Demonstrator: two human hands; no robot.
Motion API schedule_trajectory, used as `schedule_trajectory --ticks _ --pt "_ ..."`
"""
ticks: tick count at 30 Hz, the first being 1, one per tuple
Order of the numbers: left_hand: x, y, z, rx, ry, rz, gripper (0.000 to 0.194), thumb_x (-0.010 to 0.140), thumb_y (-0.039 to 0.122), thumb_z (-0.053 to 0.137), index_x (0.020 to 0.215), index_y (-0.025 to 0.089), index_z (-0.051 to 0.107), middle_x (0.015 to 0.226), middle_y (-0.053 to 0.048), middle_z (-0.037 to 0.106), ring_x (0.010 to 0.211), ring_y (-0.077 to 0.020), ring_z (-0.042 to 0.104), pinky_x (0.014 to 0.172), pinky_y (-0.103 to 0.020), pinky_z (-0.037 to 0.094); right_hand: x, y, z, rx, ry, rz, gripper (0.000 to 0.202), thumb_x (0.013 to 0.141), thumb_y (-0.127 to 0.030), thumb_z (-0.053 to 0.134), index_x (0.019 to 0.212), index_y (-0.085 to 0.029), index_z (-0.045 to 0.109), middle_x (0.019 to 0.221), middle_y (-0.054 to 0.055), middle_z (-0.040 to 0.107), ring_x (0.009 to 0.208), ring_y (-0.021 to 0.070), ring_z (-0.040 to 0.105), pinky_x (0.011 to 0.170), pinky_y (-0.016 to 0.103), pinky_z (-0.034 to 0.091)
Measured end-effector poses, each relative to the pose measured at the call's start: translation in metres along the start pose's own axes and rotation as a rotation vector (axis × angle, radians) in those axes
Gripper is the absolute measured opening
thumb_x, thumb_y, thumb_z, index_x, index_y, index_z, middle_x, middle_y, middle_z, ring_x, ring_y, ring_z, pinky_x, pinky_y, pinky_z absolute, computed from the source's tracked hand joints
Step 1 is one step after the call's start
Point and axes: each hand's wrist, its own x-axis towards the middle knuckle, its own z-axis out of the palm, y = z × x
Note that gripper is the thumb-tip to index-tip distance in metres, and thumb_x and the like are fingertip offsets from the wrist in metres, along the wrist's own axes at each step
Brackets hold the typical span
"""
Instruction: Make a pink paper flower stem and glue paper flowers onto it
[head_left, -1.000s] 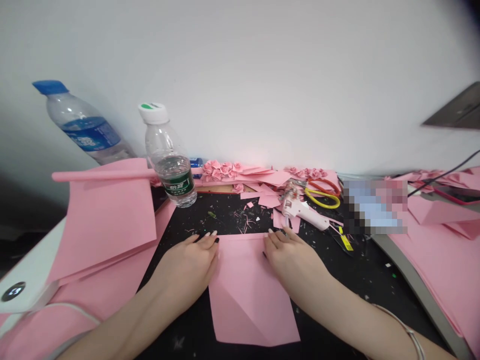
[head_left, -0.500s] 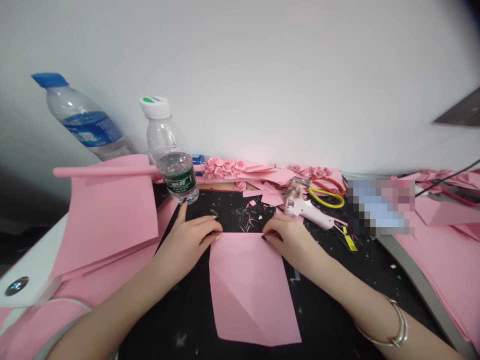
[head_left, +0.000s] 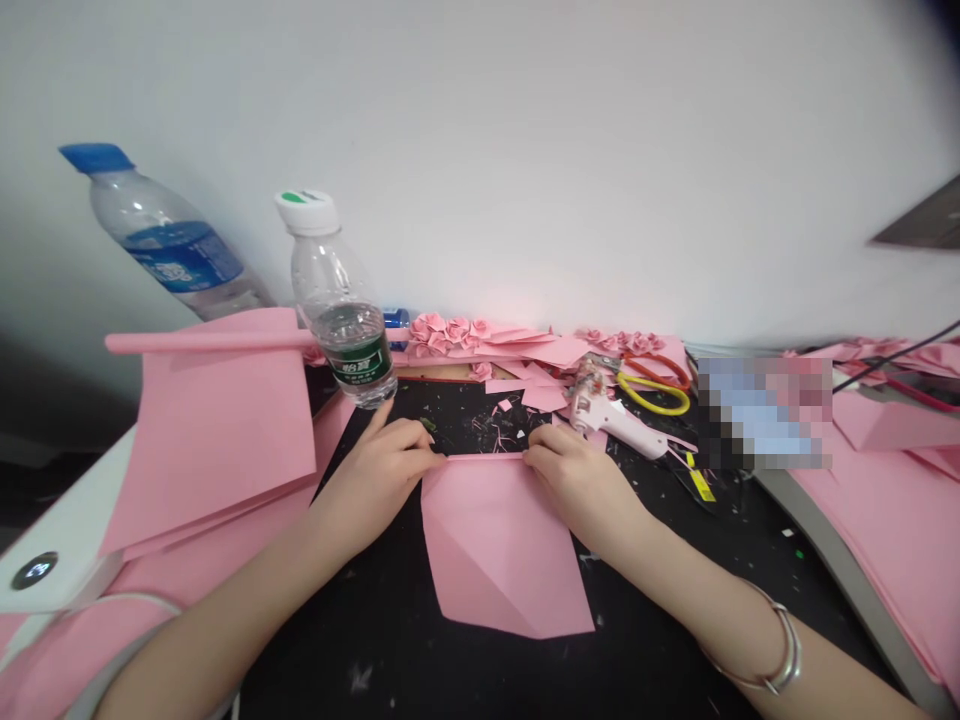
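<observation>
A creased sheet of pink paper (head_left: 506,550) lies over the black table top, its far edge rolled into a narrow strip. My left hand (head_left: 390,462) pinches the left end of that edge, index finger and thumb together. At the right end, my right hand (head_left: 564,467) is closed on the same edge with curled fingers. The near edge of the paper is free. Just beyond my left hand stands a water bottle with a green label (head_left: 352,345). A white glue gun (head_left: 619,425) lies beyond my right hand.
Scissors with red and yellow handles (head_left: 654,392) rest near the wall. Pink paper roses (head_left: 446,335) and paper scraps (head_left: 501,432) lie at the back. Pink sheets (head_left: 225,430) are stacked left, beside a blue-capped bottle (head_left: 176,245). A blurred-out rectangle (head_left: 765,412) sits right.
The paper's far edge has been turned over into a narrow roll. Its near edge has drawn away from me, so less of the sheet shows. Both hands still hold the far corners.
</observation>
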Motion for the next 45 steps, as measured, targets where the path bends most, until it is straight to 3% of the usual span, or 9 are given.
schedule_trajectory --ticks 4,8,13,17,26,30,34,41,45 --pt "-0.001 0.010 -0.009 0.006 -0.121 -0.021 0.030 0.089 0.013 0.042 0.086 0.022 0.070 0.083 -0.003 0.056 0.088 -0.0197 0.054 0.104 -0.055 0.026 -0.004 -0.006 -0.007 -0.098 -0.058 -0.030 0.019 0.080 -0.002 0.052 0.084 -0.011 0.068 0.098 0.013 0.062 0.088 0.0238 0.055 0.075 0.036 0.050" --pt "-0.006 0.025 -0.017 0.047 -0.188 -0.050 0.027 0.080 0.012 0.047 0.094 0.020 0.068 0.098 -0.007 0.058 0.098 -0.0240 0.052 0.103 -0.056 0.028 -0.012 -0.018 -0.001 -0.240 -0.009 -0.095 0.024 0.080 -0.003 0.051 0.097 -0.003 0.068 0.120 0.021 0.058 0.107 0.0323 0.054 0.088 0.045 0.049" --pt "-0.011 0.040 -0.006 0.098 -0.215 0.003 0.042 0.086 0.015 0.039 0.125 0.017 0.053 0.140 -0.010 0.044 0.129 -0.0279 0.037 0.107 -0.054 0.022 -0.017 -0.039 0.015 -0.203 -0.041 -0.127 0.042 0.086 -0.009 0.042 0.125 0.003 0.052 0.132 0.025 0.049 0.121 0.0331 0.048 0.098 0.046 0.044" --pt "-0.010 0.045 0.004 0.078 -0.287 0.018 0.048 0.088 0.016 0.036 0.136 0.015 0.041 0.145 -0.009 0.038 0.133 -0.0231 0.035 0.110 -0.047 0.022 -0.013 -0.047 0.017 -0.138 -0.033 -0.171 0.045 0.088 -0.014 0.039 0.130 -0.001 0.048 0.136 0.020 0.046 0.126 0.0292 0.044 0.103 0.042 0.040" --pt "-0.011 0.034 -0.013 0.100 -0.323 -0.082 0.042 0.088 0.018 0.037 0.127 0.021 0.053 0.136 -0.003 0.050 0.130 -0.0233 0.040 0.109 -0.052 0.020 -0.018 -0.025 0.001 -0.264 -0.114 -0.069 0.036 0.083 -0.010 0.050 0.117 0.000 0.060 0.121 0.022 0.059 0.107 0.0299 0.060 0.095 0.043 0.047" --pt "-0.010 0.024 -0.014 0.098 -0.240 -0.125 0.030 0.089 0.024 0.042 0.106 0.024 0.067 0.122 0.001 0.063 0.130 -0.0263 0.040 0.110 -0.055 0.013 -0.012 -0.015 -0.008 -0.204 -0.158 -0.026 0.022 0.081 -0.003 0.050 0.092 -0.007 0.069 0.100 0.016 0.069 0.092 0.0237 0.064 0.094 0.038 0.045" --pt "-0.005 0.013 -0.010 0.048 -0.128 -0.096 0.023 0.088 0.023 0.047 0.086 0.025 0.070 0.109 0.002 0.069 0.124 -0.0253 0.048 0.112 -0.054 0.003 -0.001 -0.007 -0.008 -0.073 -0.065 0.073 0.021 0.084 -0.008 0.051 0.068 -0.014 0.063 0.079 0.007 0.065 0.078 0.0206 0.059 0.075 0.034 0.046" --pt "0.001 -0.001 -0.003 -0.083 -0.060 -0.179 0.012 0.087 0.019 0.051 0.090 0.022 0.062 0.097 0.001 0.070 0.112 -0.0231 0.058 0.111 -0.056 -0.001 0.009 0.007 -0.005 0.302 -0.046 0.230 0.017 0.075 0.001 0.056 0.083 -0.013 0.062 0.083 0.005 0.061 0.080 0.0168 0.056 0.070 0.026 0.043" --pt "-0.001 -0.004 -0.001 -0.110 -0.060 -0.186 0.015 0.086 0.024 0.056 0.098 0.025 0.065 0.098 0.000 0.070 0.113 -0.0252 0.056 0.110 -0.058 0.000 0.007 0.008 -0.005 0.366 -0.040 0.171 0.019 0.079 0.001 0.053 0.082 -0.014 0.065 0.086 0.005 0.061 0.081 0.0160 0.057 0.074 0.027 0.043"
